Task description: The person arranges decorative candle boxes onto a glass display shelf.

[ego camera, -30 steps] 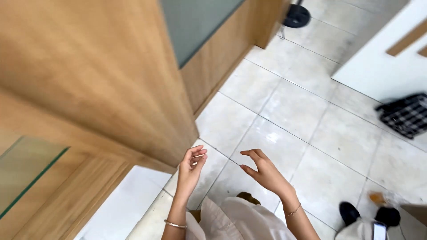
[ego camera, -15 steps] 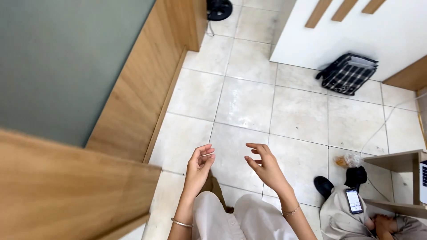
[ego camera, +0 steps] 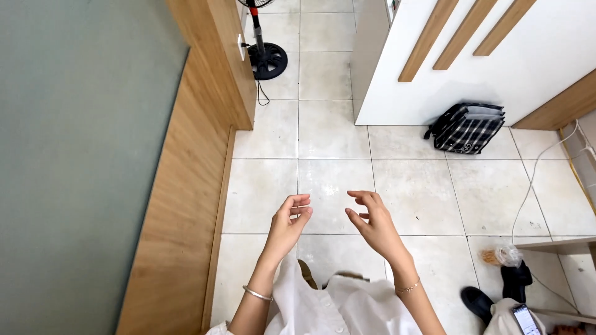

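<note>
Above the pale tiled floor (ego camera: pixel 397 192), both hands hang in the air with nothing in them: the left hand (ego camera: pixel 287 224) has its fingers (ego camera: pixel 300 200) loosely curled and spread apart, thumb side turned toward its partner, gripping nothing at all, and the right hand (ego camera: pixel 372 224) mirrors it, fingers (ego camera: pixel 362 195) bent and parted, palm facing the left, also holding nothing. A clear gap of bare tile shows between the two, so they are near each other but not touching. On the left wrist sits a thin silver bangle (ego camera: pixel 257 293), and on the right wrist a fine chain bracelet (ego camera: pixel 408 288). Just below the forearms is the person's own white buttoned garment (ego camera: pixel 335 307), filling the bottom middle of the view. Moving outward, to the left runs a wooden panel (ego camera: pixel 180 205) that borders a large grey-green surface (ego camera: pixel 74 161), standing close beside the left arm. Off to the lower right, near the right elbow, there is a pair of black shoes (ego camera: pixel 496 291), a small crumpled clear bag (ego camera: pixel 500 255) on the tile just above them, and the corner of a phone (ego camera: pixel 526 319) resting on someone's knee at the frame edge. A white cable (ego camera: pixel 528 186) trails across the tiles on that side. Farther up, well apart from the hands, a black-and-white checked bag (ego camera: pixel 467 127) leans at the foot of a white cabinet with slanted wooden slats (ego camera: pixel 459 56), and a standing fan base (ego camera: pixel 267 60) sits by the wooden corner at the top.
</note>
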